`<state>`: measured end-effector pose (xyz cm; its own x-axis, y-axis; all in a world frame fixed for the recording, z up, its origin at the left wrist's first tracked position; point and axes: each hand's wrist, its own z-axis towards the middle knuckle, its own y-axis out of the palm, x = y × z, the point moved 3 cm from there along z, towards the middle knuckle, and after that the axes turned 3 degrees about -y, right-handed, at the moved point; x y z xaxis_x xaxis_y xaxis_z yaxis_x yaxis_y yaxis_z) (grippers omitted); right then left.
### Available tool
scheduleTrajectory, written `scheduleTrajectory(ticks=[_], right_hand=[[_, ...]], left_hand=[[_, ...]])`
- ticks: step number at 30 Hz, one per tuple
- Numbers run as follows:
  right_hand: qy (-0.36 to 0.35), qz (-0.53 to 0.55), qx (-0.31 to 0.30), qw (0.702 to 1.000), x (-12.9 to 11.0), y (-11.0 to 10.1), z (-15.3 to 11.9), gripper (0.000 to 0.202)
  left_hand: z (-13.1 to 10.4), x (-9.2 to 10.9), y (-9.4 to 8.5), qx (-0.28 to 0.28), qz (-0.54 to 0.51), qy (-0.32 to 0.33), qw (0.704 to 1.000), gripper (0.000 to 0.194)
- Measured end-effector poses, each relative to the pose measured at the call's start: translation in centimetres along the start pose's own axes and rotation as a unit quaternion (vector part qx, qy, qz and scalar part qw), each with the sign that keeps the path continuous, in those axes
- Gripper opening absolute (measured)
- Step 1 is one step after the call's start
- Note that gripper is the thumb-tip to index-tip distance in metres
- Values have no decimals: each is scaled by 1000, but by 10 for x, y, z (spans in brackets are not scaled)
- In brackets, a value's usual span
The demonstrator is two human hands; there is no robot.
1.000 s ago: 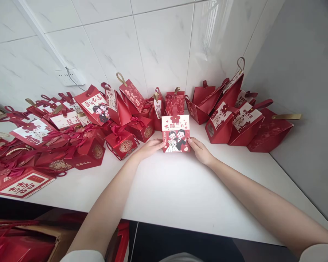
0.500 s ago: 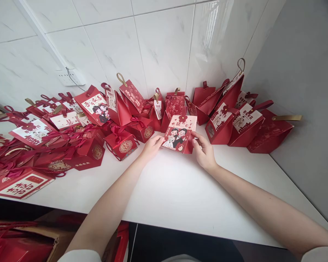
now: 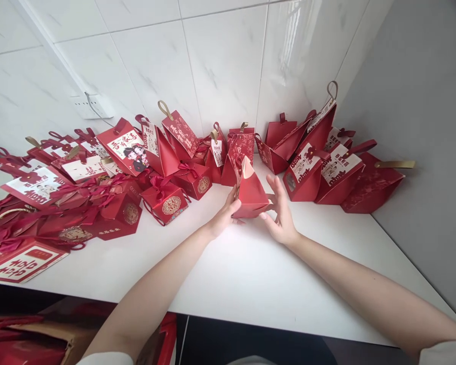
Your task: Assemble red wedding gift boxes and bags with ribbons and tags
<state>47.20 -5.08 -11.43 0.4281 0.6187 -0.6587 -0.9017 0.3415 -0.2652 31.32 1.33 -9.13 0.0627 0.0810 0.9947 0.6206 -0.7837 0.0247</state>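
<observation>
A red paper gift box (image 3: 251,195) is in front of me at the middle of the white table, its plain red side turned toward me. My left hand (image 3: 226,215) grips its left edge, thumb on the near side and fingers partly hidden behind and under it. Beside the box's right side is my right hand (image 3: 280,215), its fingers spread apart; whether the fingertips touch the box is hard to tell. The box's printed front is out of sight.
Red boxes with round gold emblems (image 3: 171,205) stand left of the hands. A crowd of ribboned boxes (image 3: 117,215) fills the table's left part. Triangular gift boxes (image 3: 338,172) line the right, near the grey wall (image 3: 421,152). An open carton (image 3: 74,337) sits below the front edge.
The gift box has been turned, so its printed couple picture gives way to a plain red side. My right hand has let go and opened; my left hand still holds the box.
</observation>
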Motion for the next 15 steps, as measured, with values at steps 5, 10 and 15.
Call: scheduleTrajectory(ticks=[5,10,15], right_hand=[[23,-25,8,999,1,6,0,77],[64,-29,36,997,-4,7,-1,64],[201,64,85,974,3,6,-1,39]], left_hand=[[3,-5,-2,-36,-90,-40,995,80],[9,-12,-11,44,-38,36,998,76],[9,-2,-29,220,-2,169,961,72]])
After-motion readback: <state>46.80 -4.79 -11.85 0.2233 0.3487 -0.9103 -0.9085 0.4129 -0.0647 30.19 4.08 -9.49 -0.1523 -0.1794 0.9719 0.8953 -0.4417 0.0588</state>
